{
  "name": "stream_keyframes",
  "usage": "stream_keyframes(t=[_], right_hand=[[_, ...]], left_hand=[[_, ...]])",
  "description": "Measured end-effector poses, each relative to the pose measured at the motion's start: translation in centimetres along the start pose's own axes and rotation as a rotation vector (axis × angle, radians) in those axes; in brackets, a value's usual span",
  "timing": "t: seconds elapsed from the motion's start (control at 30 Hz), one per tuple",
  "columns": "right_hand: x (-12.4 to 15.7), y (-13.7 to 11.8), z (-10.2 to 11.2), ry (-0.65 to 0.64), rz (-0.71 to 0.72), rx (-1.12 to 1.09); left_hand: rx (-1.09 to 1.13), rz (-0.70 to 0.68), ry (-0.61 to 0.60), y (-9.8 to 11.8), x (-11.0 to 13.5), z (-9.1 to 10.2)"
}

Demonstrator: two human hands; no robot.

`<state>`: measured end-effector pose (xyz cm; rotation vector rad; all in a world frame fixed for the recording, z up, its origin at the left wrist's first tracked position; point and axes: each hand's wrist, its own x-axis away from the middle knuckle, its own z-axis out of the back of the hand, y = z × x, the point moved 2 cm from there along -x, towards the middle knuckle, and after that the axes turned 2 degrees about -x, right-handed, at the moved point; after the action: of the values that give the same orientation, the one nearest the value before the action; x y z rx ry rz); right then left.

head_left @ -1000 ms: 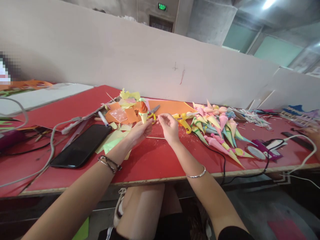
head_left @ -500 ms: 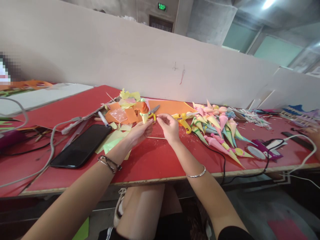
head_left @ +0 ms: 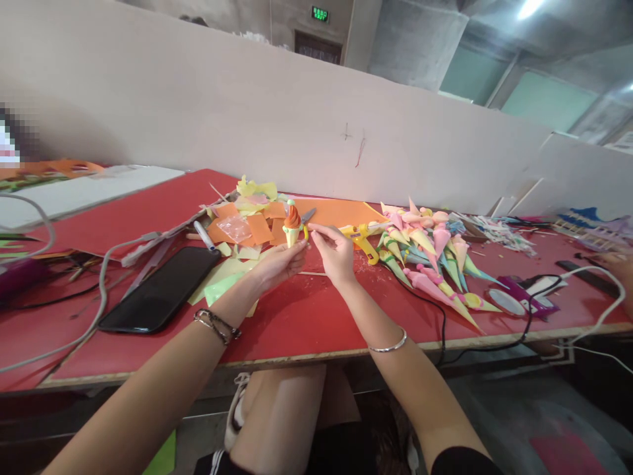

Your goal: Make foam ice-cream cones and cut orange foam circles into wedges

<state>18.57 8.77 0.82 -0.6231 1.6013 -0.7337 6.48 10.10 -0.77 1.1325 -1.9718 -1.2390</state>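
Between the thumb and fingers of my left hand (head_left: 283, 265) is a small toy ice cream cone (head_left: 293, 224), upright, with an orange swirl, a pale green ball on top and a cream-coloured cone. My right hand (head_left: 336, 254) is just to its right, thumb and forefinger pinched together near the cone; whatever they hold, if anything, is too small to make out. Behind the hands lie scissors (head_left: 307, 216) with yellow handles. A yellow glue gun (head_left: 364, 243) rests to the right of my right hand.
A heap of pastel paper cones (head_left: 430, 244) lies on the right of the red table (head_left: 306, 323). Orange and yellow sheet scraps (head_left: 257, 227) lie behind my left hand. A black phone (head_left: 161, 290) is at left, cables at both sides. Another person's hand (head_left: 620, 267) shows at far right.
My left hand has turned slightly and shifted a little right, bringing the ice cream cone more upright. My right hand stays almost in place, still pinched.
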Motion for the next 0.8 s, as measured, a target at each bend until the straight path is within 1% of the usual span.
stream_keyframes(t=[0.13, 0.23, 0.3, 0.43, 0.5, 0.63, 0.8], right_hand=[[0.0, 0.4, -0.1, 0.016, -0.039, -0.081], [0.2, 0.4, -0.2, 0.006, -0.038, -0.035], [0.2, 0.1, -0.2, -0.005, 0.007, 0.019], [0.3, -1.0, -0.2, -0.04, 0.151, 0.14], [0.3, -1.4, -0.2, -0.061, 0.19, 0.195], [0.4, -1.5, -0.3, -0.088, 0.189, 0.245], [0.4, -1.4, -0.3, -0.076, 0.158, 0.234]], left_hand=[[-0.025, 0.021, -0.021, -0.1, 0.0, 0.0], [-0.038, 0.024, -0.019, 0.0, 0.2, -0.2], [-0.046, 0.022, -0.021, 0.1, 0.4, -0.4], [-0.076, 0.015, -0.025, 0.2, 0.6, -0.7], [-0.096, 0.02, -0.026, 0.1, 0.7, -0.8], [-0.129, 0.018, -0.038, -0.1, 0.6, -0.7], [-0.167, 0.003, -0.055, -0.4, 0.4, -0.5]])
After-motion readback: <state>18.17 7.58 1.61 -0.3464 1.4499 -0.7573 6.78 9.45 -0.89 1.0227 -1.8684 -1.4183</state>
